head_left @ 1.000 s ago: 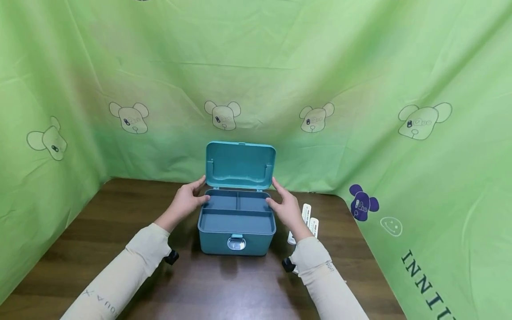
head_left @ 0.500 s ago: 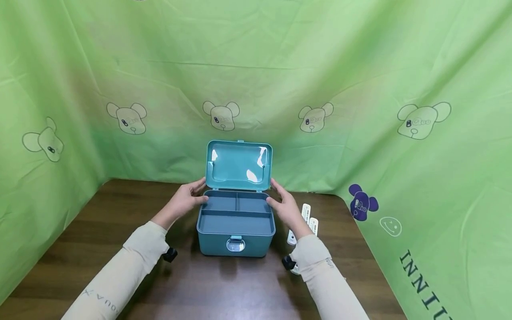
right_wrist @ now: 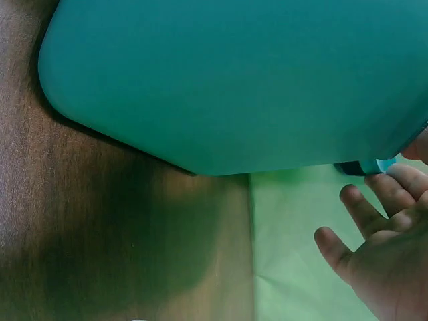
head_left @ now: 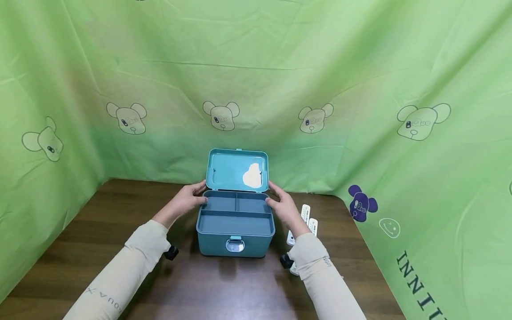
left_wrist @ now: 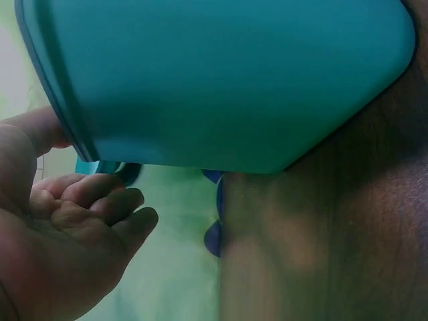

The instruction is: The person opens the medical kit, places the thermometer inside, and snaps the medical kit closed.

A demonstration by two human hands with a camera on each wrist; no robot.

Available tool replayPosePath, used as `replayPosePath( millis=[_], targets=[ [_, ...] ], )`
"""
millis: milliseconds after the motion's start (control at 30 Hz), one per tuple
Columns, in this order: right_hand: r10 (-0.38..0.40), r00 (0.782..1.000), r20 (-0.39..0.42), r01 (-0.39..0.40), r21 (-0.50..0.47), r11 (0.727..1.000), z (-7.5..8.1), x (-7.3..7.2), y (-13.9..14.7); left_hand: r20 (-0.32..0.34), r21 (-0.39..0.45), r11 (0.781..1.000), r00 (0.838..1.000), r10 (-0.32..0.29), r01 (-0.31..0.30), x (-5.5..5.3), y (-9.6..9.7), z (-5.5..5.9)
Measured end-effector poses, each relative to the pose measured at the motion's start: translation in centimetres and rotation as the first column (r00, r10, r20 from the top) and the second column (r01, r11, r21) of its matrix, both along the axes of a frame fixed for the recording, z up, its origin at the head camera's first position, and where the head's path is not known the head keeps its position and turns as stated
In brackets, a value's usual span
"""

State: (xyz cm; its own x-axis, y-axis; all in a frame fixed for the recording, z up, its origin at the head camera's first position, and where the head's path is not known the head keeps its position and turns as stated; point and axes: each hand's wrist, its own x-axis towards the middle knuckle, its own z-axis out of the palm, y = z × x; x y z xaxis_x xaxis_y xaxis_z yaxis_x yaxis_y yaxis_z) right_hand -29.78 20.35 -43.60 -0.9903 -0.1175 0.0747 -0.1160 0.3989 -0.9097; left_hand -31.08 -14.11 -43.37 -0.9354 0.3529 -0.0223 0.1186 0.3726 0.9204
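Note:
A teal storage box (head_left: 234, 246) with its lid (head_left: 230, 171) tilted back stands on the table. Inside its top lies a blue-grey divided tray (head_left: 236, 222), with two small compartments behind one long one. My left hand (head_left: 186, 200) is at the back left corner, thumb over the rim and fingertips at the lid's lower edge. The right hand (head_left: 284, 206) mirrors it at the back right corner. In both wrist views the box's side wall (left_wrist: 200, 80) fills the top, and the lower fingers stay off it, loosely bent on the left, spread on the right.
Several white flat strips with dark print (head_left: 313, 226) lie right of the box, partly covered by my right forearm. A green cloth (head_left: 256, 80) with bear heads hangs behind and beside the brown table (head_left: 120, 209).
The lid has tilted further back, away from me, and a bright reflection has appeared on its inner face. Both hands have stayed at the back corners with only slight shifts.

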Motion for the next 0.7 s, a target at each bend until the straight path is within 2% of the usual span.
replayPosePath(
  millis=[133, 233, 400, 700],
  targets=[
    [0.018, 1.000, 0.021, -0.019, 0.036, 0.999, 0.15, -0.03, 0.31, 0.013, -0.001, 1.000, 1.000, 0.003, -0.003, 0.07, 0.00, -0.20],
    [0.025, 0.999, 0.047, -0.029, 0.073, 0.997, 0.22, -0.03, 0.35, 0.012, -0.030, 1.000, 1.000, 0.003, -0.003, 0.03, -0.35, -0.58],
    [0.022, 0.996, 0.087, -0.032, 0.122, 0.992, 0.37, 0.09, 0.58, 0.028, -0.066, 0.998, 0.999, -0.014, 0.016, -0.01, -0.62, -0.54],
    [0.036, 0.990, 0.139, -0.052, 0.115, 0.992, 0.94, 0.08, 1.02, 0.044, -0.105, 0.994, 0.999, -0.030, 0.034, -0.28, -0.68, -0.44]
  ],
)
